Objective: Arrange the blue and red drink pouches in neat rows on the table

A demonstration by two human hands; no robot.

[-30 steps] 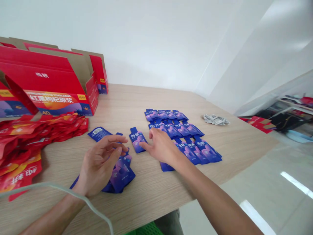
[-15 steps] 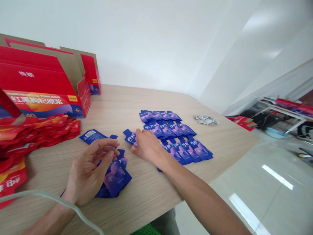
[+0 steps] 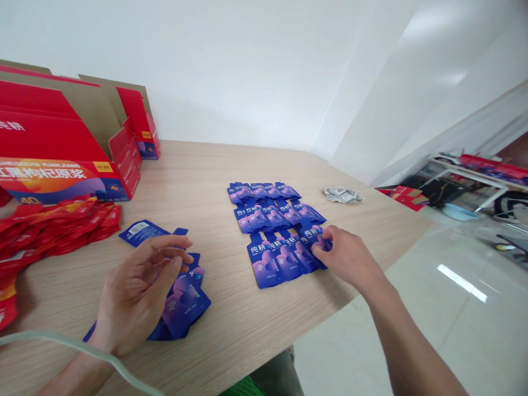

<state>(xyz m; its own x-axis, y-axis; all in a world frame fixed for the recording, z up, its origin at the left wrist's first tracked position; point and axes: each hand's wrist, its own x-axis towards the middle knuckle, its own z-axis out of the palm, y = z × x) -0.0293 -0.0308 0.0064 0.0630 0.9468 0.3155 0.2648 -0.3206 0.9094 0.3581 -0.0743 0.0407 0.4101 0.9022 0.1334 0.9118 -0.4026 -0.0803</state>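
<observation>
My right hand (image 3: 344, 254) pinches the right edge of a blue pouch (image 3: 310, 235) at the right end of the nearest row. That pouch overlaps its neighbours, and my fingers cover part of it. To its left in the same row lie more blue pouches (image 3: 264, 264), printed with purple-pink shapes and white characters. Two further rows of these pouches (image 3: 268, 214) lie behind. My left hand (image 3: 136, 291) hovers over a loose pile of blue pouches (image 3: 185, 302), fingers loosely curled and apart from the thumb, holding nothing. It hides much of the pile.
Red foil pouches (image 3: 61, 228) are heaped at the left, before open red cartons (image 3: 49, 132). A pale cable (image 3: 82, 347) crosses the lower left. Crumpled printed paper (image 3: 342, 194) lies near the table's right edge. A white wall (image 3: 231, 71) stands behind.
My right hand has moved right with a blue pouch, from beside the loose pile to the right end of the nearest row. My left hand stays over the pile. The view has shifted slightly.
</observation>
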